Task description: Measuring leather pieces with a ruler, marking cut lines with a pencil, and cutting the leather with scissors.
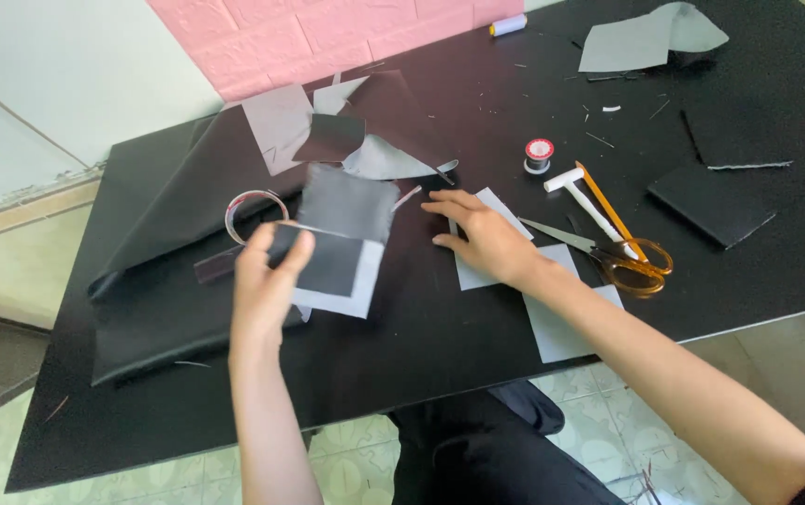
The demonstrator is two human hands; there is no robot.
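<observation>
My left hand point(269, 276) is raised over the black table point(440, 327) and grips a folded dark grey piece with a pale grey backing point(339, 245), thumb on its front. My right hand point(482, 234) lies flat, fingers together, on a pale grey rectangle point(477, 273) on the table, holding nothing. Another pale grey sheet point(561, 323) lies under my right forearm, reaching the table's front edge.
A roll of clear tape point(251, 213) lies by a large sheet of black material point(173, 234) on the left. Orange-handled scissors point(619, 257), a small white hammer point(582, 194), an orange tool and a thread spool point(538, 154) lie right. Black squares point(713, 201) and grey scraps point(650, 37) lie farther back.
</observation>
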